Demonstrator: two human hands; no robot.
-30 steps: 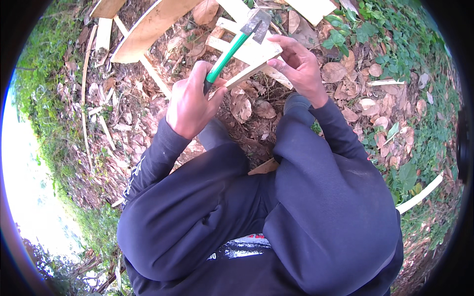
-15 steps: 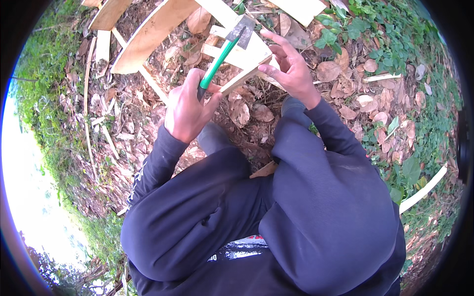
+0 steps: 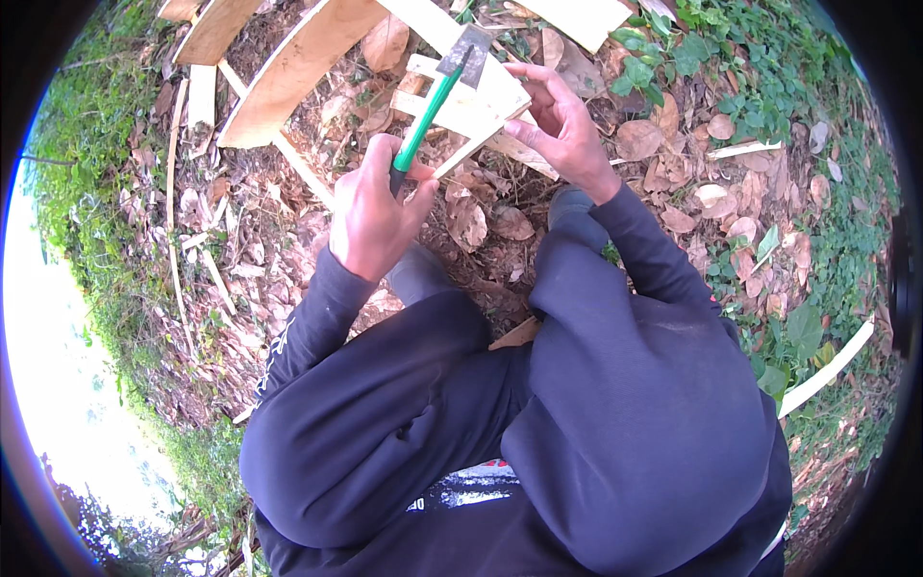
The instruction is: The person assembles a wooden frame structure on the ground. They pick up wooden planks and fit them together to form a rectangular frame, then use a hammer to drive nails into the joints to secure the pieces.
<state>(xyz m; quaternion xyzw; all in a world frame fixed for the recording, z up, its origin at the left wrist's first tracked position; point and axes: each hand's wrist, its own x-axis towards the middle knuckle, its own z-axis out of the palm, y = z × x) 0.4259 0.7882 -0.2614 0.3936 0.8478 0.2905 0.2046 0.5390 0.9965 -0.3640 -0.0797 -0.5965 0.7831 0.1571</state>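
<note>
My left hand is closed around the black grip of a green-handled tool. The tool's flat, grey, roughly square metal head points away from me, over pale boards. Between my hands slants a thin wooden strip; its near end meets my left thumb and fingers. At its far end my right hand has the thumb on one side and bent fingers on the other. Part of that grip is hidden by the fingers. Beyond the strip lies a pale flat board.
Curved plywood pieces joined by thin slats stand at the far left. Another pale board lies at the far edge. Dry leaves and wood slivers cover the ground around my boots. Green plants grow at the right.
My left hand has shifted slightly right and nearer with the tool. The wooden strip has turned, so its narrow edge shows more. My right hand has barely moved.
</note>
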